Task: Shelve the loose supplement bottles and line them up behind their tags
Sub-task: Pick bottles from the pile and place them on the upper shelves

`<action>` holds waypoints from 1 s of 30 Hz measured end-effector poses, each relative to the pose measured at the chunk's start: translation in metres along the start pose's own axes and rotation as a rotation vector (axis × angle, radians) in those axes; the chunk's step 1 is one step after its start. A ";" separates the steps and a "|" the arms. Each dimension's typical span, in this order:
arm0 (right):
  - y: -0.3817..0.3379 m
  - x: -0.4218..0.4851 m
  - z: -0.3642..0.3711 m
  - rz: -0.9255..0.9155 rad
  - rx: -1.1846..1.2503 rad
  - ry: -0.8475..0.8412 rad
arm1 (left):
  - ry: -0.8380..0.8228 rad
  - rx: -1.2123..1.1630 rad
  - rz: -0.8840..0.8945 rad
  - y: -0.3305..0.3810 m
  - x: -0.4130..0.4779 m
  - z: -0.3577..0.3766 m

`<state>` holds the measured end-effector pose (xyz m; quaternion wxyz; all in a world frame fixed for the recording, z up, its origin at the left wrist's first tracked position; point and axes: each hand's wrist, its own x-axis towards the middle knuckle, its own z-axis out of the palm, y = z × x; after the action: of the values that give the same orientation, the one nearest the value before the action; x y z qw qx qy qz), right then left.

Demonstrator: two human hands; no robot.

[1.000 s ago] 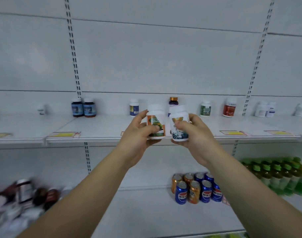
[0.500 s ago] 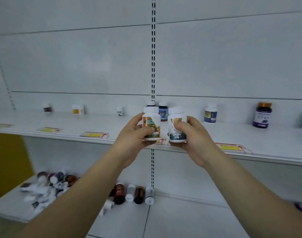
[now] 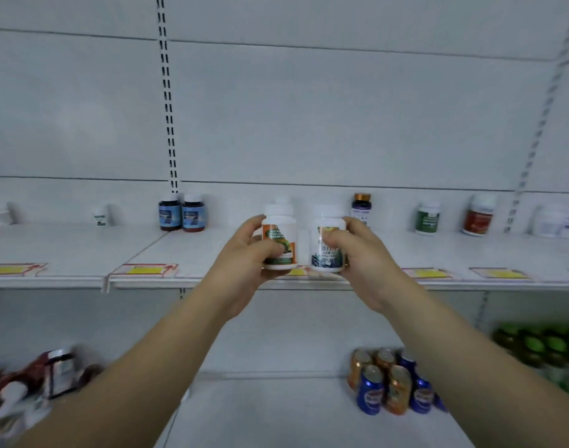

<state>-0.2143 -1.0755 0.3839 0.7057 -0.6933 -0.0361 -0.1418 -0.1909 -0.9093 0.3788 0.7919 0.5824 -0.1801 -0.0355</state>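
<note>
White plastic, both of them: the left hand (image 3: 244,257) holds the orange-label bottle (image 3: 280,226) upright, its grip clamped round the body with the thumb across the label; the right hand (image 3: 362,253) holds the blue-label bottle (image 3: 327,221) upright just beside it, grip clamped in the same way; a narrow gap parts the two bottles, and both are up in the air at the level of the upper shelf (image 3: 82,244), their bases not resting on it. Yellow tags (image 3: 144,270) lie along that shelf's front edge; at its back stand a pair of dark bottles (image 3: 182,215) touching each other, a gold-capped bottle (image 3: 361,203), a green-label bottle (image 3: 428,218) and a red-label bottle (image 3: 478,218), each well apart from the next. On the lower shelf (image 3: 276,415) a cluster of cans (image 3: 386,383) stands at the right, with green drinks (image 3: 541,347) beyond; a blurred heap of loose bottles (image 3: 50,373) lies at the left.
</note>
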 end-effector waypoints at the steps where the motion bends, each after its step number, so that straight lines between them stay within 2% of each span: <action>1: -0.003 -0.005 -0.026 -0.006 -0.028 0.014 | -0.013 -0.011 -0.009 -0.008 0.002 0.025; 8: -0.018 -0.034 -0.191 -0.006 -0.133 0.117 | -0.113 -0.009 -0.074 -0.059 0.013 0.188; 14: -0.021 -0.035 -0.266 -0.018 -0.166 0.195 | -0.151 0.118 -0.065 -0.079 0.031 0.252; 19: -0.015 -0.018 -0.274 -0.031 -0.165 0.183 | -0.110 0.237 -0.054 -0.085 0.051 0.251; 26: -0.003 0.025 -0.229 -0.037 -0.170 0.064 | -0.001 0.340 -0.050 -0.072 0.071 0.193; 30: 0.008 0.046 -0.211 -0.026 -0.199 0.085 | -0.007 0.353 -0.057 -0.072 0.087 0.175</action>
<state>-0.1992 -1.2909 0.3800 0.6323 -0.7527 -0.0007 -0.1832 -0.1561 -1.1150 0.3775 0.6753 0.7173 -0.1697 -0.0278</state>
